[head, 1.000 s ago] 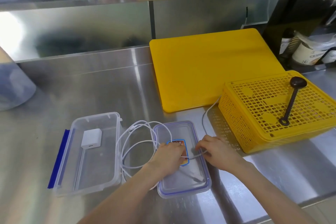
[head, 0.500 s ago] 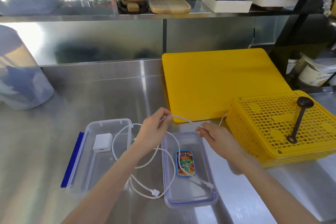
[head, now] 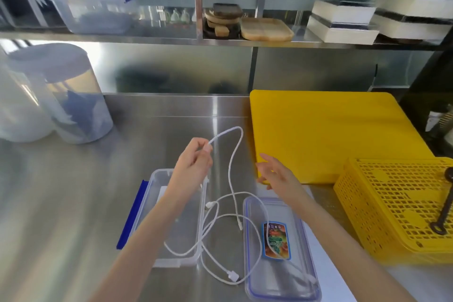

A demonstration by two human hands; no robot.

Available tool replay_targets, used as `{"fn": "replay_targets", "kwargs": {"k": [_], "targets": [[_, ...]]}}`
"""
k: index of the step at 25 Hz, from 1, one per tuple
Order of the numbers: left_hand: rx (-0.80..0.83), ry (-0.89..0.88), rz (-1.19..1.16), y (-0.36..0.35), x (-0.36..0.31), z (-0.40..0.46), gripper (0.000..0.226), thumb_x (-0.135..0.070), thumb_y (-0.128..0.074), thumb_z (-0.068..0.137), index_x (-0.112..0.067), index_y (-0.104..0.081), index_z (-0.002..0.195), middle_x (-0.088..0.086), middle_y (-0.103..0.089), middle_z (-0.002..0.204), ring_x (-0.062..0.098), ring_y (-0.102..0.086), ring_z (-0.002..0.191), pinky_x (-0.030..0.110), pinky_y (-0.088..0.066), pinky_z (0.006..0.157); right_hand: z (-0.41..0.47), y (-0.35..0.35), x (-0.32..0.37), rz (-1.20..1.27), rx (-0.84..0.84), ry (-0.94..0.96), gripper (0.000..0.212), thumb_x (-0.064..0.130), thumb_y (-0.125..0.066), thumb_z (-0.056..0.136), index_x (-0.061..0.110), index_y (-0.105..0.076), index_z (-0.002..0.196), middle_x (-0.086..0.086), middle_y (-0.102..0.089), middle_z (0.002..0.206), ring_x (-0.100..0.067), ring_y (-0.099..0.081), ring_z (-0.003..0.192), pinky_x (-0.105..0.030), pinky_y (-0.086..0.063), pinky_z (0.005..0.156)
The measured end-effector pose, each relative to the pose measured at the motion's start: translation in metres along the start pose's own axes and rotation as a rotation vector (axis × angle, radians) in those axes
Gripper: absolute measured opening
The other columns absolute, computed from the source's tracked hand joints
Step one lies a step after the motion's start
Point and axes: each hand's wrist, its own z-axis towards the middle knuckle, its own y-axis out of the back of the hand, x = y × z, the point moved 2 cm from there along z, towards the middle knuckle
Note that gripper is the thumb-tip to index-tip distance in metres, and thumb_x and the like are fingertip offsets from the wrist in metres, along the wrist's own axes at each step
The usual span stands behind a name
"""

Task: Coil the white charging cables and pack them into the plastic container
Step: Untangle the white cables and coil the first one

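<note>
My left hand [head: 195, 162] is raised above the steel counter and pinches a white charging cable [head: 231, 167], which arcs up and hangs down in front of me. More white cable [head: 215, 240] lies tangled on the counter, partly across the clear container [head: 157, 216] and its lid [head: 282, 252]. The container has a blue clip on its left side; my left forearm hides most of its inside. The lid, with a colourful sticker, lies to its right. My right hand [head: 277, 174] hovers open beside the hanging cable, touching nothing.
A yellow cutting board [head: 331, 135] lies at the back right. In front of it stands an upturned yellow basket [head: 392, 203] with a dark spoon [head: 445, 211] on top. Large translucent tubs [head: 56, 95] stand at the far left. A shelf above holds boxes and wooden boards.
My left hand has lifted the cable higher and farther back. My right hand has let go of the cable and opened. The view has tilted up.
</note>
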Motion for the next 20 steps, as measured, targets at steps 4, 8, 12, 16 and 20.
{"fn": "replay_targets", "kwargs": {"k": [4, 8, 12, 16, 20], "targets": [[0.080, 0.004, -0.055, 0.003, -0.004, -0.006, 0.023, -0.009, -0.032, 0.096, -0.016, -0.043, 0.077, -0.002, -0.031, 0.052, 0.002, -0.026, 0.036, 0.010, -0.024, 0.037, 0.018, -0.024, 0.039, 0.044, -0.017, 0.083, 0.046, 0.027, -0.050, 0.089, 0.026, -0.035, 0.133, 0.011, -0.053, 0.103, -0.008, -0.057, 0.080, -0.010, -0.041, 0.059], [0.062, -0.020, -0.091, 0.008, -0.010, -0.003, 0.025, -0.013, -0.033, 0.097, -0.021, -0.044, 0.076, -0.012, -0.036, 0.041, 0.002, -0.025, 0.036, 0.011, -0.024, 0.037, 0.026, -0.035, 0.044, 0.020, 0.033, 0.088, 0.005, 0.022, -0.049, 0.090, 0.021, -0.054, 0.091, 0.007, -0.057, 0.075, -0.008, -0.051, 0.065, -0.013, -0.037, 0.055], [-0.017, -0.040, -0.121, 0.016, -0.013, 0.008, 0.026, -0.015, -0.032, 0.097, -0.023, -0.044, 0.075, -0.014, -0.042, 0.042, 0.002, -0.027, 0.036, 0.012, -0.025, 0.038, 0.013, -0.044, 0.034, 0.003, 0.250, 0.013, 0.022, 0.022, -0.042, 0.093, 0.023, -0.051, 0.073, 0.002, -0.064, 0.075, -0.005, -0.048, 0.051, -0.011, -0.037, 0.046], [-0.081, -0.028, -0.179, 0.018, -0.009, 0.010, 0.026, -0.016, -0.031, 0.097, -0.022, -0.044, 0.076, -0.013, -0.043, 0.047, 0.003, -0.027, 0.037, 0.014, -0.025, 0.038, -0.007, -0.048, 0.024, -0.025, 0.414, -0.014, 0.030, 0.024, -0.038, 0.094, 0.021, -0.053, 0.069, 0.010, -0.064, 0.065, -0.002, -0.050, 0.049, -0.009, -0.040, 0.047], [-0.175, -0.001, -0.288, 0.024, -0.006, 0.013, 0.027, -0.014, -0.030, 0.098, -0.019, -0.044, 0.076, -0.004, -0.042, 0.058, 0.003, -0.027, 0.035, 0.013, -0.024, 0.035, -0.020, -0.047, 0.014, -0.070, 0.451, -0.018, 0.032, 0.030, -0.040, 0.093, 0.026, -0.052, 0.064, 0.010, -0.057, 0.060, 0.003, -0.045, 0.045, -0.009, -0.039, 0.049]]}}
